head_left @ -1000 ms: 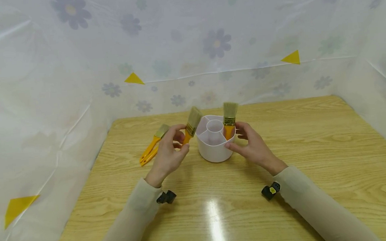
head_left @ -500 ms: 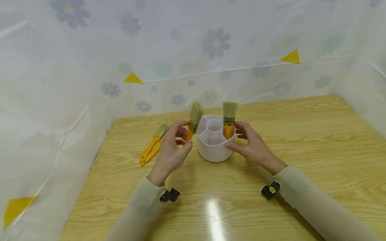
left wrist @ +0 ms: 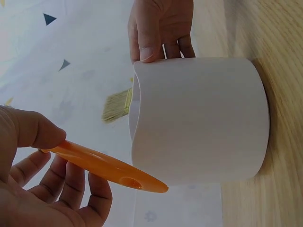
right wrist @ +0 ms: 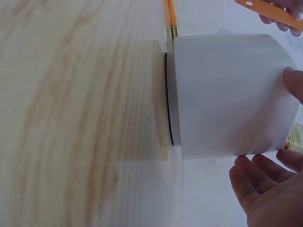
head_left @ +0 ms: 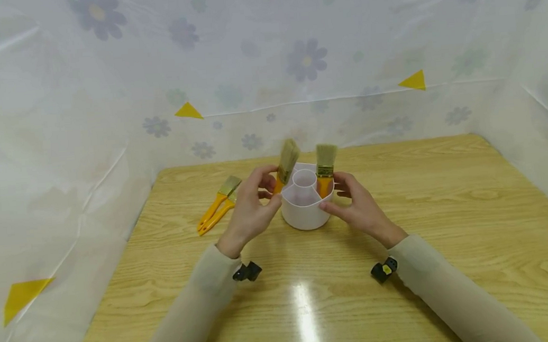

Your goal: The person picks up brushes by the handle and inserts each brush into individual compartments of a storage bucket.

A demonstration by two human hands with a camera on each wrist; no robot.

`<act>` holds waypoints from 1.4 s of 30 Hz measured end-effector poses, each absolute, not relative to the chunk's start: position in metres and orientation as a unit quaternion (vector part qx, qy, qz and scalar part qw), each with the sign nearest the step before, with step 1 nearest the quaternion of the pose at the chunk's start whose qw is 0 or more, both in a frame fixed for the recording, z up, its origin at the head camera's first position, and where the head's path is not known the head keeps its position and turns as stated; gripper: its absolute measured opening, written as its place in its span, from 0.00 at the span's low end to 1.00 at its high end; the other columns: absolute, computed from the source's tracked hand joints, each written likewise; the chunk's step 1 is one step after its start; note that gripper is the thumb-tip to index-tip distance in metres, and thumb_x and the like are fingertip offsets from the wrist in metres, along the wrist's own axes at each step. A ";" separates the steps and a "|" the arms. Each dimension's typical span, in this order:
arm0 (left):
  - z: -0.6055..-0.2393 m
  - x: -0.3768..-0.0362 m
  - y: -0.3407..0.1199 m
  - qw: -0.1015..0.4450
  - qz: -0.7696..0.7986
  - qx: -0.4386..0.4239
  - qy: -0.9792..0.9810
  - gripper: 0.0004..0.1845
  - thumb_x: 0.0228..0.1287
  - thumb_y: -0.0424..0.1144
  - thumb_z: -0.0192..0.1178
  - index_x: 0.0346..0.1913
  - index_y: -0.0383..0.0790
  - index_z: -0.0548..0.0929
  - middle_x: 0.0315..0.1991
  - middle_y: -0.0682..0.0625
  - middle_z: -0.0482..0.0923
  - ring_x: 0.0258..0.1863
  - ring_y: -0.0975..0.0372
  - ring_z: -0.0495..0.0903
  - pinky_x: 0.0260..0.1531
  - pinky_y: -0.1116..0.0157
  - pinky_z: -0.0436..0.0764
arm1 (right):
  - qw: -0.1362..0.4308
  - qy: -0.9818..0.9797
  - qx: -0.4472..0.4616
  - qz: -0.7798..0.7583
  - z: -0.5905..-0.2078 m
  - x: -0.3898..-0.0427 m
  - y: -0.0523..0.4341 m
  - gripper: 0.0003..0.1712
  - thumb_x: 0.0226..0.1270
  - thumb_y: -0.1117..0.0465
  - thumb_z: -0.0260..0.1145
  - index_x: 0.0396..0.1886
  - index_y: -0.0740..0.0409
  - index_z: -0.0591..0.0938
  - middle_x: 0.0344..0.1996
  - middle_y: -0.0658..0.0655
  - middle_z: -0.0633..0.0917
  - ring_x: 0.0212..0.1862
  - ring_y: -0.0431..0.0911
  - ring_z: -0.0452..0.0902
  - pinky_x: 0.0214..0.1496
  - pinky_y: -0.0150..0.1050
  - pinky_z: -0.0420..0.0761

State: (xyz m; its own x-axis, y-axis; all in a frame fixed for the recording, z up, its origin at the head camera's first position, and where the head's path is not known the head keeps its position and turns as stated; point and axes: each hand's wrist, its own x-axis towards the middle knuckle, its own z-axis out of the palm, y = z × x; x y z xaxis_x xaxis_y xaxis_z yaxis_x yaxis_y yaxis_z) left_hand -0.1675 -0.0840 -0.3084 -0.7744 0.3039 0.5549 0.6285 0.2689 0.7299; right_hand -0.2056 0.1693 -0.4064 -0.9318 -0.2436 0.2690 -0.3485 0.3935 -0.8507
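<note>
Overhead, the left hand (head_left: 250, 210) pinched a paintbrush (head_left: 285, 165) by its handle, thumb above and fingers curled beneath. Handle: smooth glossy orange plastic, flattened and tapering, with a small hole near its free end. Ferrule: brass-coloured metal band. Bristles: pale, straw-toned, cut square. The brush stood tilted, bristles up, just above the left rim of the holder (head_left: 305, 214), handle end close to the rim; contact could not be told.

Holder: white matte plastic, round-walled, smooth, with an inner central tube and dividing walls making compartments. It stood upright on the tabletop (head_left: 448, 206), a dark ring showing at its base in the right wrist view. No brand, label or writing was legible on brush or holder.

The right hand (head_left: 360, 207) steadied the holder on its right side, thumb tip pressed on the near wall, fingers relaxed and only slightly bent around the far side. A second brush (head_left: 325, 165) of the same make stood upright in the right-hand compartment, bristles up.

Two more orange-handled brushes (head_left: 216, 207) lay flat together on the tabletop, left of the left hand, well apart from the holder. Tabletop: light wood-grain laminate, glossy.
</note>
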 end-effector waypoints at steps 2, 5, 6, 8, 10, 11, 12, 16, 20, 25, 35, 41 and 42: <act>-0.308 -0.168 -0.083 0.156 -0.528 -0.301 -0.779 0.25 0.52 0.15 0.56 0.56 0.25 0.72 0.35 0.32 0.73 0.35 0.43 0.74 0.34 0.50 0.79 | 0.052 -0.833 0.178 0.521 -0.406 -0.205 0.169 0.44 0.57 0.48 0.72 0.69 0.52 0.62 0.62 0.53 0.70 0.61 0.50 0.68 0.63 0.53 0.67; -0.306 -0.169 -0.081 0.157 -0.527 -0.302 -0.779 0.25 0.53 0.16 0.56 0.57 0.25 0.72 0.35 0.33 0.73 0.35 0.44 0.74 0.35 0.50 0.79 | 0.054 -0.832 0.178 0.522 -0.406 -0.204 0.169 0.44 0.57 0.48 0.72 0.69 0.52 0.62 0.62 0.54 0.70 0.61 0.50 0.68 0.62 0.53 0.68; -0.306 -0.170 -0.080 0.157 -0.526 -0.303 -0.779 0.25 0.53 0.16 0.56 0.57 0.25 0.72 0.36 0.33 0.73 0.35 0.44 0.73 0.35 0.50 0.79 | 0.054 -0.832 0.178 0.522 -0.405 -0.204 0.169 0.44 0.57 0.47 0.72 0.69 0.52 0.62 0.62 0.54 0.70 0.61 0.51 0.68 0.62 0.53 0.68; -0.305 -0.170 -0.079 0.158 -0.524 -0.308 -0.778 0.25 0.54 0.16 0.56 0.57 0.25 0.72 0.35 0.33 0.73 0.35 0.43 0.73 0.35 0.49 0.79 | 0.054 -0.832 0.176 0.524 -0.405 -0.203 0.169 0.44 0.57 0.47 0.72 0.69 0.52 0.62 0.62 0.54 0.70 0.61 0.51 0.68 0.62 0.53 0.68; -0.303 -0.170 -0.077 0.158 -0.522 -0.314 -0.777 0.25 0.53 0.16 0.56 0.57 0.24 0.72 0.35 0.33 0.73 0.35 0.43 0.73 0.35 0.50 0.79 | 0.053 -0.832 0.175 0.523 -0.405 -0.203 0.169 0.45 0.56 0.47 0.72 0.69 0.52 0.62 0.63 0.54 0.70 0.61 0.51 0.68 0.62 0.54 0.68; -0.303 -0.170 -0.076 0.158 -0.522 -0.318 -0.776 0.25 0.53 0.16 0.56 0.57 0.24 0.72 0.35 0.33 0.73 0.35 0.43 0.73 0.35 0.50 0.79 | 0.052 -0.833 0.174 0.523 -0.405 -0.203 0.169 0.45 0.56 0.47 0.72 0.70 0.52 0.62 0.63 0.54 0.70 0.61 0.51 0.68 0.62 0.54 0.67; -0.302 -0.170 -0.075 0.157 -0.521 -0.322 -0.775 0.25 0.53 0.15 0.55 0.57 0.24 0.71 0.35 0.33 0.73 0.35 0.43 0.73 0.36 0.50 0.79 | 0.052 -0.833 0.173 0.523 -0.406 -0.203 0.169 0.45 0.56 0.47 0.72 0.70 0.52 0.62 0.63 0.54 0.69 0.62 0.51 0.68 0.63 0.54 0.67; -0.301 -0.171 -0.072 0.154 -0.516 -0.330 -0.775 0.25 0.53 0.15 0.55 0.58 0.25 0.71 0.36 0.33 0.73 0.36 0.44 0.74 0.36 0.51 0.79 | 0.051 -0.834 0.170 0.523 -0.406 -0.203 0.171 0.45 0.56 0.46 0.72 0.70 0.51 0.62 0.63 0.54 0.69 0.62 0.51 0.68 0.62 0.54 0.67; -0.301 -0.171 -0.070 0.155 -0.518 -0.332 -0.773 0.26 0.54 0.15 0.55 0.59 0.26 0.71 0.36 0.33 0.73 0.36 0.45 0.74 0.36 0.51 0.79 | 0.049 -0.834 0.169 0.523 -0.406 -0.203 0.171 0.45 0.56 0.46 0.72 0.70 0.51 0.62 0.63 0.54 0.69 0.62 0.52 0.68 0.63 0.54 0.67; -0.299 -0.171 -0.068 0.159 -0.518 -0.332 -0.772 0.26 0.54 0.16 0.55 0.59 0.26 0.71 0.36 0.34 0.73 0.36 0.46 0.74 0.37 0.53 0.80 | 0.044 -0.833 0.169 0.524 -0.405 -0.203 0.170 0.46 0.57 0.48 0.72 0.70 0.52 0.60 0.63 0.55 0.69 0.62 0.52 0.67 0.63 0.54 0.67; -0.294 -0.171 -0.066 0.168 -0.519 -0.337 -0.768 0.24 0.55 0.17 0.54 0.58 0.25 0.70 0.37 0.33 0.73 0.38 0.45 0.75 0.38 0.52 0.80 | 0.045 -0.831 0.175 0.527 -0.405 -0.203 0.170 0.45 0.57 0.50 0.72 0.71 0.53 0.60 0.63 0.55 0.69 0.62 0.51 0.68 0.63 0.54 0.67; -0.305 -0.182 -0.065 0.172 -0.516 -0.343 -0.766 0.25 0.56 0.17 0.55 0.59 0.27 0.70 0.38 0.34 0.73 0.38 0.47 0.75 0.38 0.53 0.80 | 0.053 -0.833 0.179 0.521 -0.406 -0.203 0.170 0.45 0.57 0.47 0.71 0.70 0.52 0.61 0.62 0.54 0.70 0.61 0.50 0.68 0.63 0.54 0.67; -0.309 -0.186 -0.065 0.173 -0.516 -0.343 -0.766 0.26 0.56 0.18 0.55 0.60 0.28 0.70 0.38 0.36 0.73 0.38 0.48 0.75 0.38 0.53 0.80 | 0.054 -0.833 0.179 0.521 -0.406 -0.203 0.170 0.45 0.57 0.47 0.71 0.70 0.52 0.61 0.62 0.54 0.70 0.61 0.50 0.68 0.63 0.54 0.68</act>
State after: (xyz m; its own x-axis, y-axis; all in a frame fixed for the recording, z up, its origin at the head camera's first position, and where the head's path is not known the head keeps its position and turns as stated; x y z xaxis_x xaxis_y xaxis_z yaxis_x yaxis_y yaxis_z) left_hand -0.1858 -0.0652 -0.3090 -0.7053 0.3469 0.6182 0.7034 0.2334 0.6714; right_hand -0.2030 0.1696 -0.4061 -0.9298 -0.2425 0.2769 -0.3552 0.3937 -0.8478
